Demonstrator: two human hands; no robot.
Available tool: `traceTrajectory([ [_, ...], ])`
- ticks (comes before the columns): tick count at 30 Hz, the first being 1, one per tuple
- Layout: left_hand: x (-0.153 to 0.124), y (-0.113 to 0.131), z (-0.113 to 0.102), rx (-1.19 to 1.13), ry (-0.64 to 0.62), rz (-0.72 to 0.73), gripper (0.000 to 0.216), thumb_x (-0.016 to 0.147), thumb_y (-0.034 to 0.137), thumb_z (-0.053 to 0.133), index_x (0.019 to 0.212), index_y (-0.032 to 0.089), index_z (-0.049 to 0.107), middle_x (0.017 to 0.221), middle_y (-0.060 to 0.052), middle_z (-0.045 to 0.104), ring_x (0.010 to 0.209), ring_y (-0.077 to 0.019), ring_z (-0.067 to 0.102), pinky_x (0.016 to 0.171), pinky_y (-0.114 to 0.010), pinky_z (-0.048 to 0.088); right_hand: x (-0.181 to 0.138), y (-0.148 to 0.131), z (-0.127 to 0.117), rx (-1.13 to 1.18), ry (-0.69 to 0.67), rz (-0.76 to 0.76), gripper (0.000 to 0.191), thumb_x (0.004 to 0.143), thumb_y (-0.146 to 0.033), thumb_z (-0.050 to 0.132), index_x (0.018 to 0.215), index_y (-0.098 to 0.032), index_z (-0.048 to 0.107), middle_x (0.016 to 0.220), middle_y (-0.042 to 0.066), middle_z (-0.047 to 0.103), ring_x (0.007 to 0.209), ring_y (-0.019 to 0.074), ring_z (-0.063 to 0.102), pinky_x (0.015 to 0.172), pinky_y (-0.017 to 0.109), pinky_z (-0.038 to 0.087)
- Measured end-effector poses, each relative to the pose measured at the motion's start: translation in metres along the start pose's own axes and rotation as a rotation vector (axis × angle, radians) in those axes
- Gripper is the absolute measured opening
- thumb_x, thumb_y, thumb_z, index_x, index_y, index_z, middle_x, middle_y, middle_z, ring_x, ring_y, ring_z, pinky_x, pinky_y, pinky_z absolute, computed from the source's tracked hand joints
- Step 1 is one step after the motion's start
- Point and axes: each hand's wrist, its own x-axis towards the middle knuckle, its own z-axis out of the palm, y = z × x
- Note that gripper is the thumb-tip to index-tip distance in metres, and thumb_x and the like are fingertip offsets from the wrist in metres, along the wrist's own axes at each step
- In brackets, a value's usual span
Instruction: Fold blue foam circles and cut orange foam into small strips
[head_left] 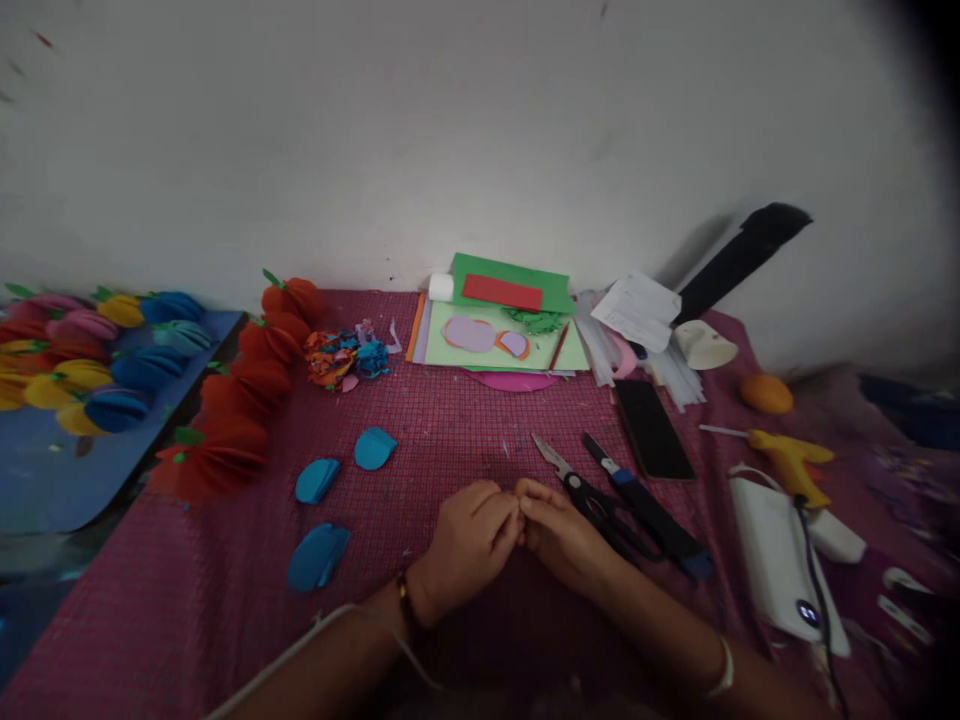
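Note:
Both hands meet at the near middle of the cloth-covered table, fingertips pressed together. My left hand (474,535) is closed in a pinch, and my right hand (561,532) is curled against it, also closed. Whatever lies between the fingers is hidden. To the left of them lie folded blue paper pieces: one blue paper stack (319,556) nearest me, a smaller blue piece (317,481) beyond it, and a rounded blue piece (374,448) farther up. Just right of my right hand rest black-handled scissors (600,505) with the blades partly apart.
A utility knife (652,515), a black phone (654,430), a white power bank (780,560) and a yellow glue gun (791,465) lie right. Coloured paper sheets (420,340) and paper scraps (337,362) sit at the back. Red paper pumpkins (244,400) line the left, beside a blue board (45,490).

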Motion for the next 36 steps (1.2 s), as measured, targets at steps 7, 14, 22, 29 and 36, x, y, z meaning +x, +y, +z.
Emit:
traceTrajectory([
  [7,0.004,-0.002,0.005,-0.047,0.053,-0.015,0.026,0.085,0.009,0.048,0.062,0.017,0.056,0.06,-0.001,0.054,0.058,-0.0126,0.05,0.055,-0.024,0.037,0.002,0.002,0.002,0.011,-0.004,-0.001,0.027,0.072,-0.029,0.076,0.067,-0.015,0.054,0.058,-0.004,0.055,0.054,0.0087,0.052,0.056,0.021,0.04],
  [14,0.0,-0.006,0.01,-0.062,0.069,-0.046,0.025,0.084,0.008,0.048,0.061,0.018,0.055,0.06,-0.001,0.055,0.059,-0.0127,0.051,0.055,-0.024,0.038,0.003,0.003,0.0,0.003,-0.005,-0.01,0.025,0.071,-0.026,0.075,0.066,-0.015,0.053,0.057,-0.004,0.055,0.052,0.0079,0.051,0.054,0.02,0.038],
  [22,0.0,-0.007,0.006,-0.031,0.074,0.005,0.025,0.083,0.006,0.048,0.063,0.018,0.056,0.06,-0.001,0.055,0.058,-0.0126,0.051,0.054,-0.024,0.039,0.004,0.001,0.002,0.008,-0.029,-0.004,0.023,0.07,-0.025,0.074,0.066,-0.014,0.054,0.057,-0.003,0.056,0.05,0.0083,0.052,0.051,0.02,0.037],
  [29,0.004,-0.008,0.0,-0.036,0.063,0.088,0.023,0.079,0.005,0.05,0.061,0.018,0.057,0.058,-0.001,0.055,0.055,-0.0123,0.05,0.053,-0.024,0.04,0.003,-0.003,-0.002,0.033,-0.118,0.113,0.022,0.07,-0.026,0.075,0.07,-0.015,0.056,0.059,-0.003,0.061,0.052,0.0083,0.056,0.053,0.019,0.04],
  [36,0.01,-0.007,-0.001,-0.273,0.014,-0.024,0.019,0.073,0.004,0.052,0.062,0.018,0.059,0.057,0.002,0.06,0.053,-0.0095,0.056,0.053,-0.02,0.044,0.003,-0.004,-0.01,0.058,-0.165,0.237,0.022,0.069,-0.027,0.074,0.073,-0.013,0.057,0.059,-0.002,0.063,0.052,0.0108,0.057,0.058,0.027,0.049],
])
